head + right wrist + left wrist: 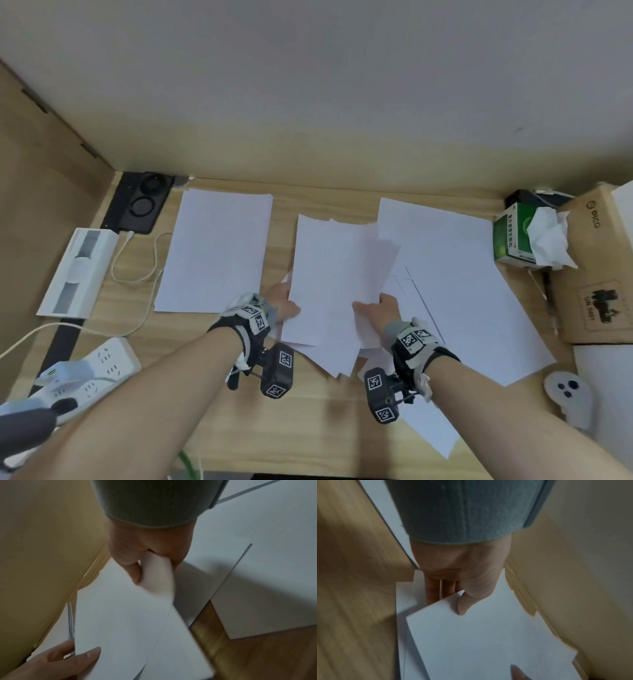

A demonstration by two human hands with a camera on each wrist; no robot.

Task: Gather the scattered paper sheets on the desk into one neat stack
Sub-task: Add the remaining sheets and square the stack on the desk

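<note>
White paper bundle: several loose sheets, edges not lined up, held up over the middle of the frame
left hand: thumb on top of the bundle's left edge, fingers curled underneath, so it's pinching the sheets
right hand: same deal on the lower right edge, thumb on top with paper crumpled into the grip in the wrist view
single sheet: lying flat, left of centre, well apart from the bundle
big sheets: overlapping pile at right of frame, one has pencil lines on it, partly under the bundle
surface: light wood grain
tissue box: green, far right, tissue sticking out
cardboard box: right edge, just beside the tissues
power strip: lower left, cable plugged in
</note>
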